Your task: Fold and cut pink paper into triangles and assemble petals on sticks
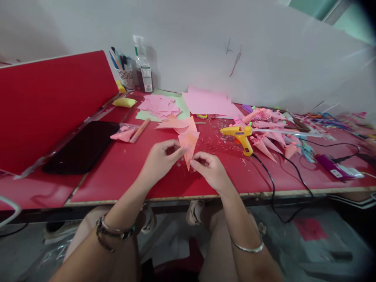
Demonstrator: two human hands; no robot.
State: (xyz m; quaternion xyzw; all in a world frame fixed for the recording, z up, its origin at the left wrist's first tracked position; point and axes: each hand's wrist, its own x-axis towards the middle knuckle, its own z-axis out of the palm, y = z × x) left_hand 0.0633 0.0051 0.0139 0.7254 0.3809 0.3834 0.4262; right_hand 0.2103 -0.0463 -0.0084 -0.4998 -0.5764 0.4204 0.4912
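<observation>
Between both hands is a pointed piece of orange-pink paper (188,144), its tip down toward me. My left hand (164,156) pinches its left edge between thumb and fingers. At the lower right edge, near the tip, my right hand (209,167) closes on the same paper with thumb and fingertips. Just beyond it lie more cut pieces of orange-pink paper (172,122). A yellow glue gun (241,137) rests on the table to the right of my hands, its cord running over the front edge.
Many pink paper cones (268,143) are heaped at the right, near a purple power strip (337,168). Pink sheets (207,102) and pink scraps (160,105) lie at the back. At left are a black phone-like slab (84,147), a pen cup (126,78) and a bottle (144,74).
</observation>
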